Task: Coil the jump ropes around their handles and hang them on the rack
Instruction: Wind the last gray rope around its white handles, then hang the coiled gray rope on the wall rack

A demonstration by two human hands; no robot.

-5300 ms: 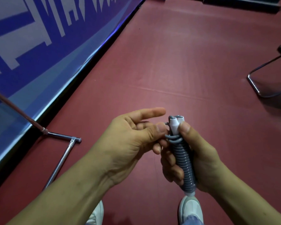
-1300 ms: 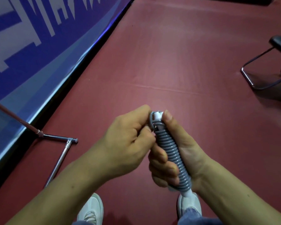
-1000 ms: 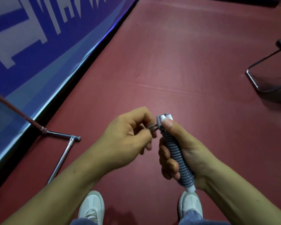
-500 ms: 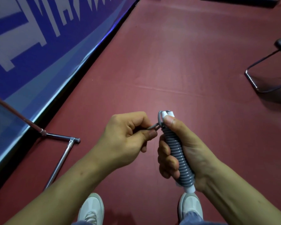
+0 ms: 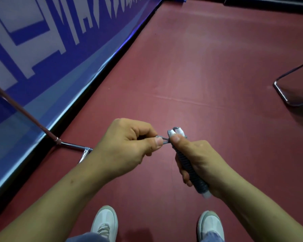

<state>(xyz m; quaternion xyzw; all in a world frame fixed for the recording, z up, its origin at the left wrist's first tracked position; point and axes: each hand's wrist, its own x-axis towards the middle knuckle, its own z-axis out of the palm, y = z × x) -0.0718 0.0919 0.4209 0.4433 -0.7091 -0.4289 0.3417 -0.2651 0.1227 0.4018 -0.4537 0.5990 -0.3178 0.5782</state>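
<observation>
— Above the dark red floor [image 5: 199,67], in front of the body, what is held?
— A grey jump rope [image 5: 187,165], wound in tight turns round its two handles [image 5: 176,132], is gripped by the right hand [image 5: 202,161]. The fingers are curled round the bundle, and the thumb is pressed on the coils just below the white handle tips.
— And the left hand [image 5: 128,147]?
— It is closed in a pinch: a short rope loop [image 5: 164,140] is held between thumb and forefinger and is stretched straight from the top of the bundle.
— What else is seen?
— White shoes [image 5: 105,222] are seen below the arms. A metal stand [image 5: 72,145] is set on the floor at the left, beside a blue and white banner [image 5: 42,49]. A dark chair frame [image 5: 283,91] is cut off at the right edge.
</observation>
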